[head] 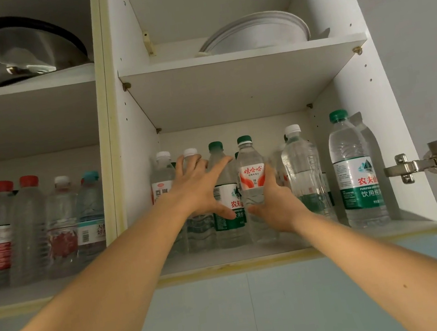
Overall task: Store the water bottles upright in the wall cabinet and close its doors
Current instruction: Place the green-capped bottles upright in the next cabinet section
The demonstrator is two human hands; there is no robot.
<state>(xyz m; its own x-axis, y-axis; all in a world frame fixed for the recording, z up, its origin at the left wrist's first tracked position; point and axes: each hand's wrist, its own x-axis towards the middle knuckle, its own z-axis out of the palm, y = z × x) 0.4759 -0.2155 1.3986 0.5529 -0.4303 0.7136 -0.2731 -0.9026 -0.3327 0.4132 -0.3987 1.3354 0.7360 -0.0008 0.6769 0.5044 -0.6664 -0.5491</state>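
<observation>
White cabinet shelving (254, 251) is lined with upright bottles. One red-labelled bottle (254, 188) is gripped by the right hand (278, 207). Fingers of the left hand (201, 188) are spread apart against neighbouring bottles.

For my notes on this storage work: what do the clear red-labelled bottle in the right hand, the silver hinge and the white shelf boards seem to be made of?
Clear red-labelled bottle: thin transparent plastic, glossy; the water shows through it, and the cap is green plastic.
Silver hinge: metal, probably steel, with a bright brushed shine.
White shelf boards: likely laminated particle board, matte white; rows of peg holes and brass-coloured pegs suggest it.
</observation>
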